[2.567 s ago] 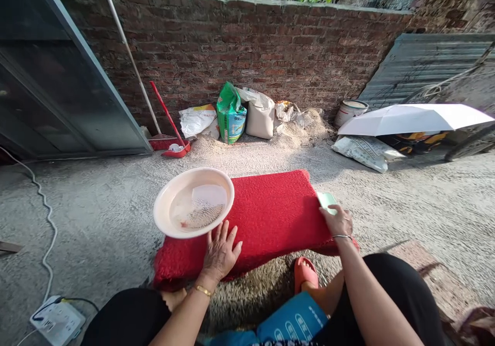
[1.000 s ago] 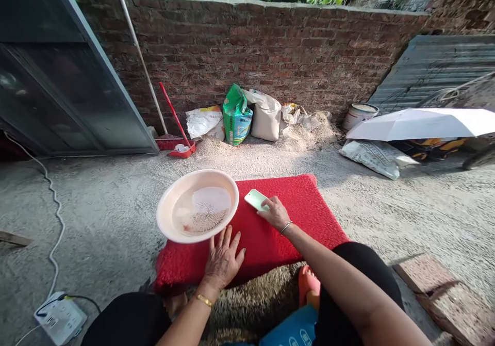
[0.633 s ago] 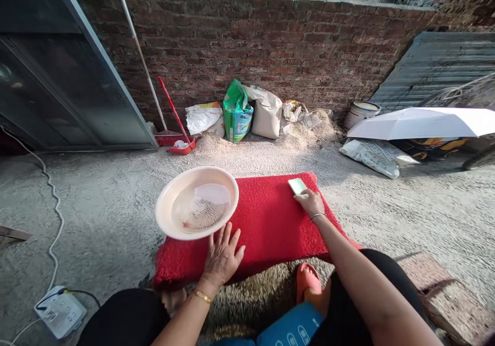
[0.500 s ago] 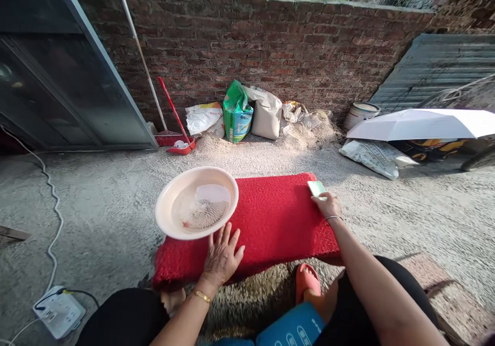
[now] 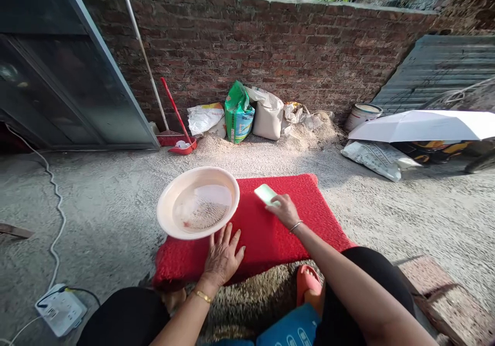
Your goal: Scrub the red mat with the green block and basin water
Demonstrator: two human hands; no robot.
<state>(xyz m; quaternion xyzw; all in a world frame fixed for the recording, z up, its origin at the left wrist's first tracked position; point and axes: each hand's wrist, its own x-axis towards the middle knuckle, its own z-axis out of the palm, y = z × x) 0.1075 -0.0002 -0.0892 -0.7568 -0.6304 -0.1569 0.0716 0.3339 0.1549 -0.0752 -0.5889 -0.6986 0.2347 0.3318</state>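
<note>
pale green piece [image 5: 264, 193]: flat, round-cornered; over the red cloth [image 5: 301, 217], just right of the basin [image 5: 164, 216] and apart from its rim; whether its whole underside meets the cloth cannot be told
right hand [image 5: 284, 208]: thumb and fingers closed on the near end of the pale green piece, the far end sticking out past them; slightly blurred; a silver bracelet [image 5: 296, 226] at the wrist
left hand [image 5: 222, 258]: nothing gripped; palm down on the near part of the cloth, fingers spread, fingertips at or just beside the basin's near rim
basin: on the cloth's left part, with what looks like water [image 5: 216, 196] inside; its left side seems to overhang the edge
a good stroke: this looks like a pass over the pile; keep the piece low and level, the pressure light and even; turn short of the rim, since a knock could spill the basin
a good brace: weight through the left palm should stop the cloth from bunching; better not to press on the rim, which could tip
</note>
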